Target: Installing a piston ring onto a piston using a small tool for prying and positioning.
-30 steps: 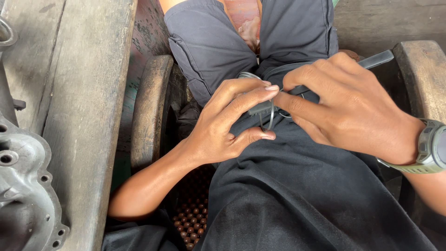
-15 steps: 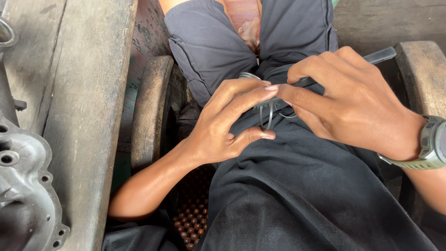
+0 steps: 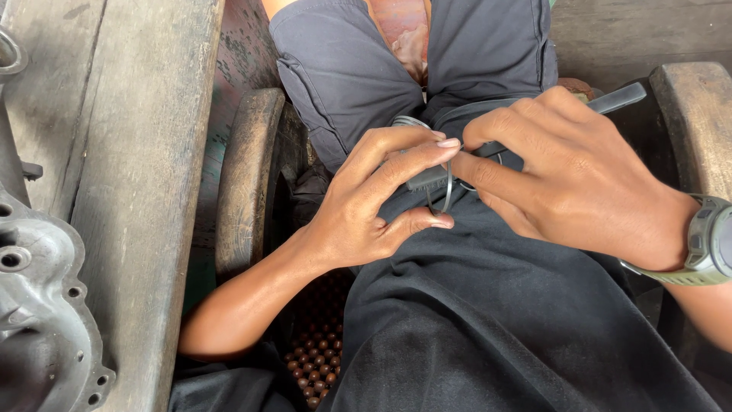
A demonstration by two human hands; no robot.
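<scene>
We see both hands meeting over the lap, just above dark trousers (image 3: 488, 320). The left hand (image 3: 374, 206) comes in from the lower left with its fingers (image 3: 415, 156) stretched toward the middle and its thumb curled under, and between them it pinches a thin grey ring (image 3: 446, 194) that stands on edge against the cloth. The right hand (image 3: 568, 179) reaches in from the right, a watch with a pale green band (image 3: 705, 248) on its wrist; its fingers are bent and closed on the same ring from the other side, so the ring sits between the two sets of fingertips, touching both. A dark flat tool (image 3: 610, 99) runs under the right hand and sticks out beyond the knuckles toward the upper right; we cannot tell how firmly that hand grips it. A second thin ring (image 3: 408, 120) lies on the grey shorts (image 3: 343, 69) just above the left hand. To the left runs a worn wooden counter (image 3: 130, 152), and on its near corner rests a grey cast-metal engine cover (image 3: 38, 305). A curved wooden armrest (image 3: 244, 175) lies between the counter and the left forearm.
</scene>
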